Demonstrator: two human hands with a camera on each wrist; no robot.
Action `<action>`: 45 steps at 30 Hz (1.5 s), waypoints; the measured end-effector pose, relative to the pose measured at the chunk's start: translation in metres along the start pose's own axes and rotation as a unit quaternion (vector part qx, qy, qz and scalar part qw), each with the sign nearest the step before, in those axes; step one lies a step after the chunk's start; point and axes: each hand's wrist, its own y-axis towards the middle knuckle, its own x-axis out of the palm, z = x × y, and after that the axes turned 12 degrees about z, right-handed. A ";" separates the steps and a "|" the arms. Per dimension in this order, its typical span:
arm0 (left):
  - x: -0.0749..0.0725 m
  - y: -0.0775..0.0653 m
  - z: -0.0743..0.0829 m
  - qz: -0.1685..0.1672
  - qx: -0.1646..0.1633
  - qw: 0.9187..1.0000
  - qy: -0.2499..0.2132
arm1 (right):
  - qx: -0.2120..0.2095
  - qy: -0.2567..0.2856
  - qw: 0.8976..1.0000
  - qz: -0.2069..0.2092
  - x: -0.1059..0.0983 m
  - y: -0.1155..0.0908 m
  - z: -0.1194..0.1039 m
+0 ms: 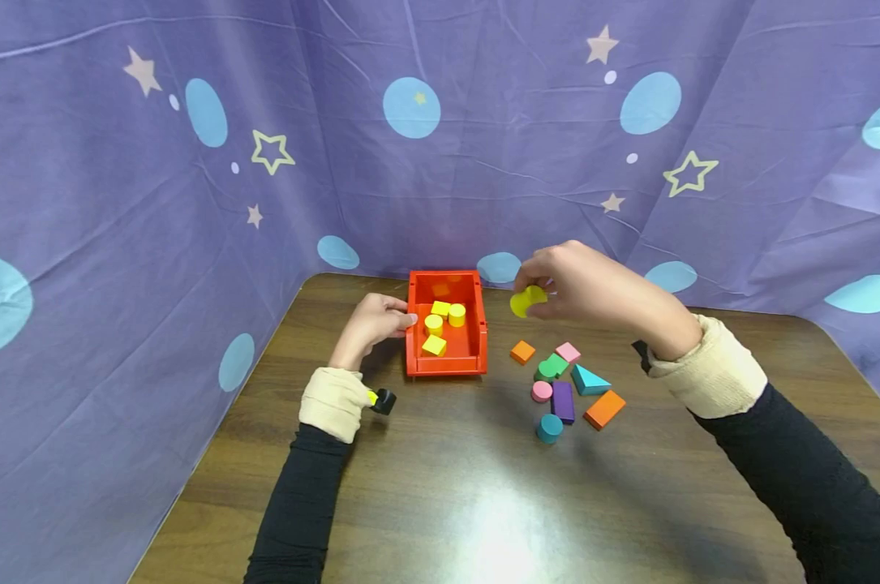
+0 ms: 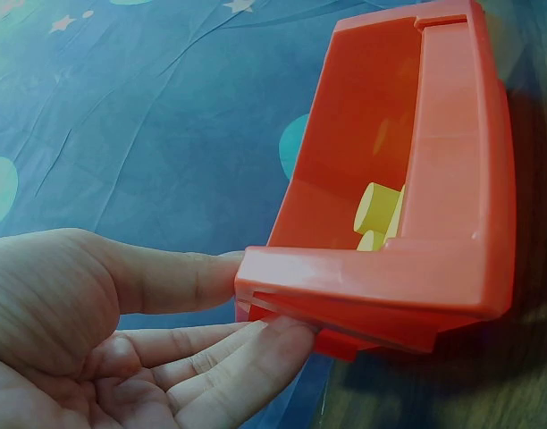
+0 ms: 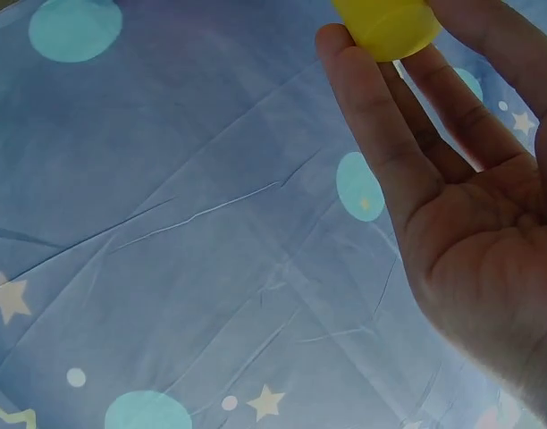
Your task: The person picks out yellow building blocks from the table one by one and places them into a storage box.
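Note:
My left hand [image 1: 374, 324] pinches the left wall of a red plastic bin [image 1: 447, 367], thumb on the rim and fingers beneath it, as the left wrist view shows. Inside the bin lie several yellow blocks, among them a yellow cylinder [image 1: 457, 315] and a yellow square block [image 1: 434, 346]. Raised to the right of the bin, my right hand [image 1: 581, 284] grips a yellow cylinder block [image 3: 394, 31] between thumb and fingertips. From the head view its round end [image 1: 521, 303] points left, while the fingers cover part of it.
Below my right hand, loose blocks lie in a group on the wooden table [image 1: 425, 487]: an orange square [image 1: 523, 351], a blue triangle [image 1: 590, 380], a purple rectangle [image 1: 563, 403], a teal cylinder [image 1: 549, 428] and several others. A purple patterned curtain [image 1: 469, 203] hangs behind the bin.

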 end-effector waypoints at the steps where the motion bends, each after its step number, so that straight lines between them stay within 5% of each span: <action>1: 0.000 0.000 0.000 0.001 0.000 1.000 0.001 | 0.001 0.003 1.000 0.000 0.000 0.001 -0.001; 28: -0.001 0.001 -0.002 -0.004 0.006 1.000 -0.002 | 0.024 0.002 0.998 -0.051 0.027 0.065 -0.018; 45: -0.002 0.000 0.000 0.006 0.008 1.000 0.017 | 0.063 -0.013 0.989 -0.133 0.056 0.102 -0.014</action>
